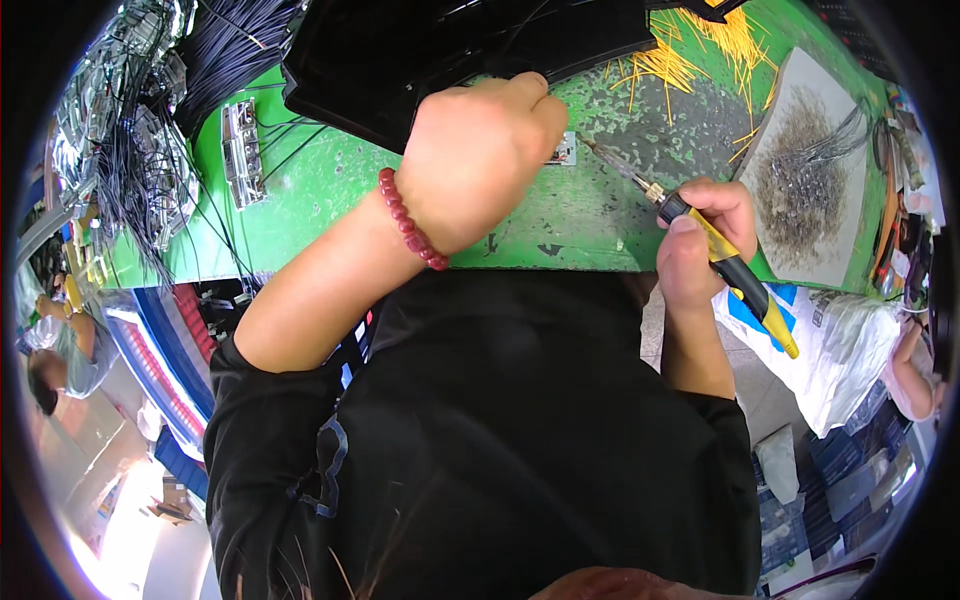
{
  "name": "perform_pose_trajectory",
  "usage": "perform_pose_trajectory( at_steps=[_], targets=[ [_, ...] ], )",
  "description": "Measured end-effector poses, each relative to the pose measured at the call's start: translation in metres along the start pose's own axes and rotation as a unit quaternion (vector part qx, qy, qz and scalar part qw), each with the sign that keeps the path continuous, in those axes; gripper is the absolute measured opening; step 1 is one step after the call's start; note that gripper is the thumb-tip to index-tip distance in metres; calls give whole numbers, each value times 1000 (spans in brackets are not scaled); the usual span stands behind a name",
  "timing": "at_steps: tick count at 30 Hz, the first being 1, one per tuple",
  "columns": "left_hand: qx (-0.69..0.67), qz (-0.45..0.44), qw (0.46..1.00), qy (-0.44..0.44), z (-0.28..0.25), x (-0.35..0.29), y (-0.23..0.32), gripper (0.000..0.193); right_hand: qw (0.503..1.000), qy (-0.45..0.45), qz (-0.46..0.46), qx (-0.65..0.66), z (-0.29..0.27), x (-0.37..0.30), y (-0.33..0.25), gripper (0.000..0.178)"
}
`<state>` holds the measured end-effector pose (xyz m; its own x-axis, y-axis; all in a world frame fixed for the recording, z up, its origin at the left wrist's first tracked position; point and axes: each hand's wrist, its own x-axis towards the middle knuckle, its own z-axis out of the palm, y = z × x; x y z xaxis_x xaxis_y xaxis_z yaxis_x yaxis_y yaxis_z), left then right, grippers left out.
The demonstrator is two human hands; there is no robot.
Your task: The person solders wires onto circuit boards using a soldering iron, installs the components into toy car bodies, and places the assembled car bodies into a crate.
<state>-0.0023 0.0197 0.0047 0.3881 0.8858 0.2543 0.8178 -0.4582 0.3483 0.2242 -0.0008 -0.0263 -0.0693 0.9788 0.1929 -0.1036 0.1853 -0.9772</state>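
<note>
A yellow and black soldering iron (pixel 738 268) is gripped in my right hand (pixel 700 235), its metal tip pointing up and left over the green bench (pixel 610 235). Just left of that tip lies a small silver metal part (pixel 568 149), partly covered by my left hand (pixel 480 155). The fingers of my left hand are curled closed beside this part, at the near edge of a large black tray (pixel 400 70). Whatever they pinch is hidden beneath the hand. A red bead bracelet (pixel 405 215) circles my left wrist.
Cut yellow wires (pixel 665 68) are scattered at the back right. A grey sheet (pixel 835 210) carrying dark residue and fine strands lies on the right. At left are a metal assembly (pixel 242 155), a heap of wired metal parts (pixel 150 175) and black wires (pixel 225 50).
</note>
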Motion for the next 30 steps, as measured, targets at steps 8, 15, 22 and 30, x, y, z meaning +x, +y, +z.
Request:
perform_pose_trajectory(
  at_steps=[8,15,22,30],
  targets=[
    [-37,-30,999,-2,2,-3,-2,8,1000,-19,11,-21,0,2,1,30],
    [-4,-22,999,-38,-3,5,1,13,998,-34,39,-33,2,4,-3,26],
    [18,-10,998,-59,-6,9,0,12,998,-46,39,-34,2,4,-2,25],
    [27,-12,998,-56,-5,9,0,12,994,-54,59,-72,5,5,-7,23]
  ],
)
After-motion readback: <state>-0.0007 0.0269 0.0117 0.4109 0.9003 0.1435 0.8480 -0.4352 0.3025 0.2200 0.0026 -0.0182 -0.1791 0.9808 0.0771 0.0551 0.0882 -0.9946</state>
